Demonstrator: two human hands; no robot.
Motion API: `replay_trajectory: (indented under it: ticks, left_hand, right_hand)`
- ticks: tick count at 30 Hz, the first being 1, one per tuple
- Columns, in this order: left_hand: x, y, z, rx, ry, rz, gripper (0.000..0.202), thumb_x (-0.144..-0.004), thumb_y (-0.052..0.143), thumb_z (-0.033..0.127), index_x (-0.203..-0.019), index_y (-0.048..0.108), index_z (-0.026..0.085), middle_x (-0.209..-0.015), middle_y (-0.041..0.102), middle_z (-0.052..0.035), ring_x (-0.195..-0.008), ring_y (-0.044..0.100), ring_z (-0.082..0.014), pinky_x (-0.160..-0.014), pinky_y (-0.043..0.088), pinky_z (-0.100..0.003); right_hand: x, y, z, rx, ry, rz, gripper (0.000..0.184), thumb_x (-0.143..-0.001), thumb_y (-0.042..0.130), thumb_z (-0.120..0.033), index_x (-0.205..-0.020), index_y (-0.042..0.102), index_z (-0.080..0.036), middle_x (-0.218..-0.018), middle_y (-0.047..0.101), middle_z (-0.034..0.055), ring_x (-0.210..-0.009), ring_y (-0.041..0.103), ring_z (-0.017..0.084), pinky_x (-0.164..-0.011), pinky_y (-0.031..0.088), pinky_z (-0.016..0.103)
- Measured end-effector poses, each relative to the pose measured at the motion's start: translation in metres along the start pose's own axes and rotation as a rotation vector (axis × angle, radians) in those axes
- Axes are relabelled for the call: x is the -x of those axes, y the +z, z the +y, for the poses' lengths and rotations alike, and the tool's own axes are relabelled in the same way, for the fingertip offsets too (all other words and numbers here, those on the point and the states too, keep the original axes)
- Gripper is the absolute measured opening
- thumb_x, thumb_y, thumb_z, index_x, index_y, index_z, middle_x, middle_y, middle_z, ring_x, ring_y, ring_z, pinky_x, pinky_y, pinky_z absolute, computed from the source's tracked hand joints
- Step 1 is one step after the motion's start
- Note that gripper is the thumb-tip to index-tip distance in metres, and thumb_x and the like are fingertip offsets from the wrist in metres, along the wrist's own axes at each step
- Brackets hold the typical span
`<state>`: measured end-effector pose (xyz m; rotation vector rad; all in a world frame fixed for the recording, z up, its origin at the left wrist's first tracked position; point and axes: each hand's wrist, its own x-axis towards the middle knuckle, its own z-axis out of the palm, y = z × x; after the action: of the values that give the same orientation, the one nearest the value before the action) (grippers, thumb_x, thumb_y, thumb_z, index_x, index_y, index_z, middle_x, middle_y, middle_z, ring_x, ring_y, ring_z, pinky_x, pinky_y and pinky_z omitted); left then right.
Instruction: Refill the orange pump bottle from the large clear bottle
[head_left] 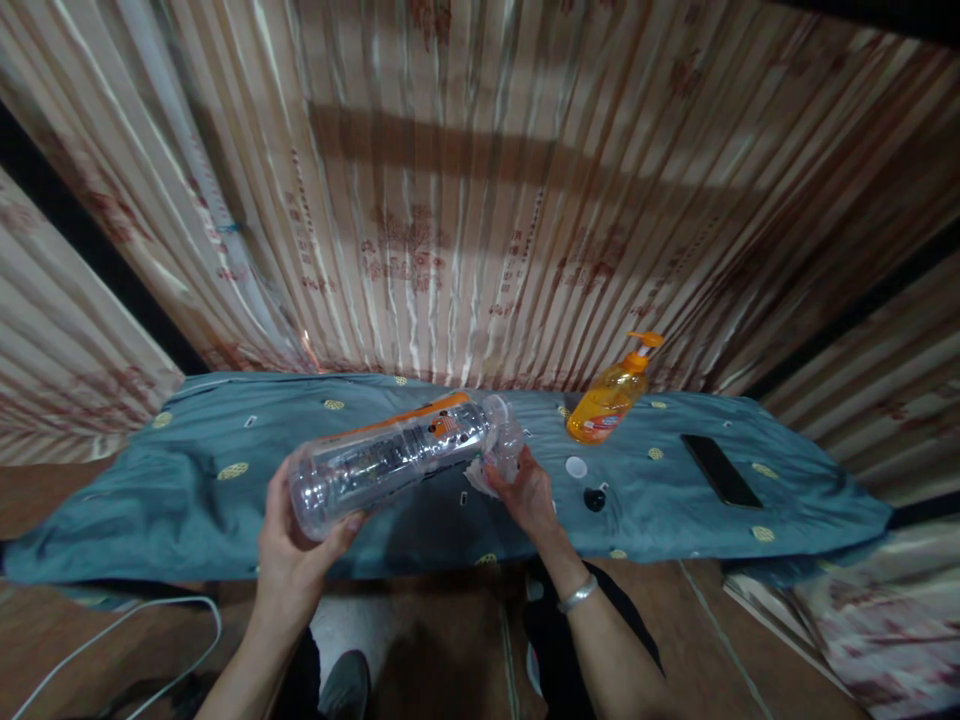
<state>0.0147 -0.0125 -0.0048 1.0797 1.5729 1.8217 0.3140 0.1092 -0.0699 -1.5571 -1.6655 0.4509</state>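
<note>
My left hand [296,545] grips the base of a large clear plastic bottle [390,458] with an orange label, held almost on its side with its open neck tipped to the right. The neck meets a small clear bottle [508,448], around which my right hand [529,492] is closed, together with a bit of white tissue. A silver bracelet sits on my right wrist. Both hands hover over the front of the teal cloth [187,480].
An orange pump bottle [609,398] stands at the back right. A white cap [576,466] and a black cap [594,498] lie beside my right hand. A dark phone [721,470] lies further right. A striped curtain hangs behind; a white cable [150,625] runs on the floor.
</note>
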Motion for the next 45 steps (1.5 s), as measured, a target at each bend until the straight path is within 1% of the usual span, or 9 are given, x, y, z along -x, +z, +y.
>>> replay_trajectory:
  ticks: [5, 11, 19, 21, 25, 29, 35, 41, 45]
  left_hand:
    - [-0.001, -0.002, -0.001, -0.014, 0.012, -0.025, 0.106, -0.064, 0.107, 0.057, -0.155, 0.064, 0.026, -0.161, 0.071, -0.0174, -0.149, 0.068, -0.0474, -0.131, 0.051, -0.068]
    - [-0.001, -0.003, -0.001, -0.005, 0.004, -0.04, 0.104, -0.065, 0.107, 0.056, -0.156, 0.064, 0.028, -0.163, 0.07, -0.017, -0.151, 0.067, -0.0476, -0.132, 0.05, -0.068]
    - [0.0, -0.002, -0.003, 0.015, -0.008, -0.025, 0.105, -0.064, 0.107, 0.057, -0.156, 0.064, 0.031, -0.163, 0.069, -0.0157, -0.153, 0.065, -0.0493, -0.135, 0.045, -0.072]
    - [0.0, -0.003, -0.003, 0.004, -0.001, -0.028, 0.104, -0.064, 0.107, 0.057, -0.156, 0.065, 0.031, -0.162, 0.071, -0.0159, -0.15, 0.067, -0.0492, -0.132, 0.048, -0.072]
    - [-0.001, -0.004, -0.002, -0.016, 0.004, -0.033, 0.103, -0.064, 0.108, 0.057, -0.154, 0.066, 0.031, -0.158, 0.073, -0.0154, -0.145, 0.071, -0.0478, -0.127, 0.056, -0.067]
    - [-0.002, -0.003, -0.001, -0.007, 0.001, -0.027, 0.104, -0.063, 0.107, 0.057, -0.154, 0.066, 0.03, -0.16, 0.072, -0.0147, -0.148, 0.069, -0.0475, -0.129, 0.055, -0.064]
    - [-0.002, -0.001, 0.003, -0.021, -0.006, -0.033, 0.104, -0.064, 0.107, 0.056, -0.155, 0.065, 0.029, -0.153, 0.076, -0.0138, -0.141, 0.073, -0.0457, -0.124, 0.059, -0.064]
    - [-0.002, -0.001, 0.002, 0.009, -0.018, -0.022, 0.105, -0.062, 0.107, 0.059, -0.154, 0.064, 0.029, -0.155, 0.073, -0.0139, -0.144, 0.068, -0.0468, -0.132, 0.047, -0.07]
    - [-0.001, 0.004, 0.007, 0.022, -0.045, -0.008, 0.106, -0.058, 0.108, 0.059, -0.15, 0.065, 0.029, -0.156, 0.072, -0.0142, -0.147, 0.065, -0.0483, -0.134, 0.043, -0.072]
  right_hand:
    - [0.0, 0.0, 0.002, 0.002, -0.013, -0.006, 0.037, -0.092, 0.085, -0.027, -0.127, 0.072, -0.023, -0.109, 0.089, 0.0154, -0.104, 0.089, 0.038, -0.094, 0.073, 0.052]
    - [0.001, 0.0, 0.002, 0.005, -0.026, 0.002, 0.038, -0.091, 0.085, -0.027, -0.128, 0.073, -0.024, -0.11, 0.089, 0.0151, -0.103, 0.089, 0.038, -0.093, 0.073, 0.052]
    - [0.0, -0.001, -0.003, 0.004, -0.009, -0.001, 0.039, -0.09, 0.085, -0.025, -0.127, 0.074, -0.021, -0.11, 0.089, 0.0139, -0.104, 0.088, 0.038, -0.093, 0.073, 0.051]
    - [0.0, -0.001, -0.003, 0.003, -0.008, -0.003, 0.04, -0.09, 0.085, -0.025, -0.128, 0.074, -0.022, -0.112, 0.089, 0.0142, -0.106, 0.088, 0.038, -0.094, 0.073, 0.052]
    - [0.001, -0.003, -0.004, 0.0, -0.007, -0.008, 0.04, -0.091, 0.085, -0.025, -0.129, 0.074, -0.024, -0.111, 0.089, 0.0122, -0.106, 0.088, 0.037, -0.093, 0.074, 0.05]
    - [0.0, -0.003, -0.004, -0.003, -0.011, -0.012, 0.04, -0.091, 0.085, -0.026, -0.13, 0.074, -0.024, -0.112, 0.088, 0.0124, -0.108, 0.087, 0.036, -0.096, 0.073, 0.049]
    - [0.0, -0.002, -0.001, -0.007, -0.021, -0.01, 0.041, -0.093, 0.084, -0.03, -0.132, 0.074, -0.023, -0.112, 0.089, 0.0145, -0.105, 0.088, 0.037, -0.094, 0.074, 0.051]
    - [0.0, -0.002, 0.001, -0.015, -0.047, -0.002, 0.042, -0.092, 0.084, -0.029, -0.133, 0.074, -0.023, -0.113, 0.09, 0.0149, -0.106, 0.088, 0.037, -0.095, 0.074, 0.052]
    - [0.0, -0.002, -0.001, 0.015, -0.006, -0.007, 0.042, -0.091, 0.085, -0.03, -0.132, 0.074, -0.023, -0.115, 0.09, 0.0167, -0.105, 0.088, 0.039, -0.094, 0.074, 0.056]
